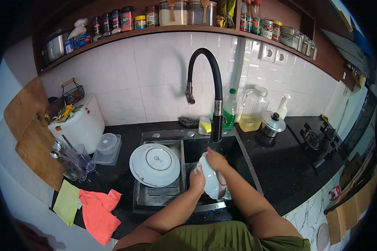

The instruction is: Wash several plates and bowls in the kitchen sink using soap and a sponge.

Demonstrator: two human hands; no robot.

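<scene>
My left hand (197,179) grips the left edge of a white plate (211,182), which is held tilted over the black sink basin (235,147). At the plate's upper right is my right hand (217,160), its fingers against the rim; whether it grips or only rubs the plate cannot be told. The black flexible faucet (217,94) arches above, with its lower body just behind the right hand. Upside down on the drain tray (160,199) at the left of the sink lies another white plate (155,164).
Behind the sink stand a green soap bottle (229,109), a glass pitcher (254,109) and a lidded pot (273,124). Glasses and cutlery (72,160), plastic containers (107,149), a coral cloth (100,213) and a green cloth (65,202) lie left. A gas hob (317,141) is at right.
</scene>
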